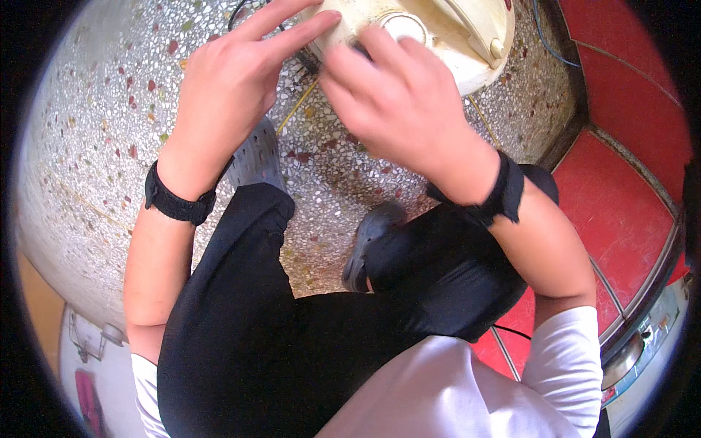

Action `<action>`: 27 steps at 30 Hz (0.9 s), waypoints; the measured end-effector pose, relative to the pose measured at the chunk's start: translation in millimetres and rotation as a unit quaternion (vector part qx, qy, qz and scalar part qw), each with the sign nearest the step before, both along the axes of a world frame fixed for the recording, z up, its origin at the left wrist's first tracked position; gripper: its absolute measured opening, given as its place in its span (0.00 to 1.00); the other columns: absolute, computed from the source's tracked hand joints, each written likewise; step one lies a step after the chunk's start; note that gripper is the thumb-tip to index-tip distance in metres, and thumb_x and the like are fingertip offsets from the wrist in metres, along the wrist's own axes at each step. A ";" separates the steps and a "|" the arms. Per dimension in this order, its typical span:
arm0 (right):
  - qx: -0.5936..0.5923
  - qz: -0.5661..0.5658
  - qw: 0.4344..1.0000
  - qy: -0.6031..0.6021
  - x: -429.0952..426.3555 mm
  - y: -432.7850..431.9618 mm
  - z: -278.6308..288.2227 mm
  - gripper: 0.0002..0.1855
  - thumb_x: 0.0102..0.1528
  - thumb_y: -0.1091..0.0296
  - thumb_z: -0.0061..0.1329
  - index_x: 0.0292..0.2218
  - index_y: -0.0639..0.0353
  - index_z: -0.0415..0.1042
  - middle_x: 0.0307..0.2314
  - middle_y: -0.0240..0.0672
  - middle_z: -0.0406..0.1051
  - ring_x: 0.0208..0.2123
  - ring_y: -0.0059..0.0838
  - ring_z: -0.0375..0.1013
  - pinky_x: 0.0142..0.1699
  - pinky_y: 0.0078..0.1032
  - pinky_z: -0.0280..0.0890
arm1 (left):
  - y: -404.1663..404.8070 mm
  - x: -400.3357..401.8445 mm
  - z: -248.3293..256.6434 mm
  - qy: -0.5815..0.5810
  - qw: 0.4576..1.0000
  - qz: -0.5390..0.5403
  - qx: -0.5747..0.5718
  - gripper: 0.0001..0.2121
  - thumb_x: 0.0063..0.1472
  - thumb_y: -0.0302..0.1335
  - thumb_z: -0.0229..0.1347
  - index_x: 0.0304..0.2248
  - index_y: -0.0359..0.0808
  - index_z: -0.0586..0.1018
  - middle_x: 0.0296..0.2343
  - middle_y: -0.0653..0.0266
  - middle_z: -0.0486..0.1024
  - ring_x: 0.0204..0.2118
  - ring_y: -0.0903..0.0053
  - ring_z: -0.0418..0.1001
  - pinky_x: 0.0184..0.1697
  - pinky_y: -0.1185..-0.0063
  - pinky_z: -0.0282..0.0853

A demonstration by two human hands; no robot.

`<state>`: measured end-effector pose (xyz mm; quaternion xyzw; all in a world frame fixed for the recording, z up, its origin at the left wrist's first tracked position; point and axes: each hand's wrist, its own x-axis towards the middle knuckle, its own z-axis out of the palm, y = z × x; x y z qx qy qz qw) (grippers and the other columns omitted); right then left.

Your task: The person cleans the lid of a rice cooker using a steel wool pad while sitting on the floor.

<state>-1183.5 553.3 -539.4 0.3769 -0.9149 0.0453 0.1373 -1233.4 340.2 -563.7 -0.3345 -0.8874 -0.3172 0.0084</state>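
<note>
At the top of the view, a cream plastic appliance, which looks like an electric rice cooker, stands on the terrazzo floor. A round cap and a curved handle show on its top. My left hand has its fingers stretched out, with fingertips at the appliance's left edge. Over the front of the lid, my right hand is blurred, its fingers curled near the round cap. Something dark shows between those fingers, too hidden to name. Part of a black cord is visible between my hands.
Speckled terrazzo floor spreads to the left. Red tiles with a dark border rise on the right, near a thin blue wire. My shoes and bent knees are below my hands. A metal vessel sits lower right.
</note>
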 end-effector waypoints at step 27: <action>-0.117 -0.092 0.967 -0.209 11.0 3.6 25.5 0.45 0.51 0.84 0.52 0.69 0.66 0.57 0.64 0.60 0.60 0.58 0.58 0.70 0.60 0.44 0.69 | 31.6 59.0 -18.5 -0.038 0.973 0.067 0.217 0.23 0.47 0.22 0.68 0.44 0.35 0.77 0.49 0.51 0.71 0.47 0.54 0.76 0.49 0.65 0.77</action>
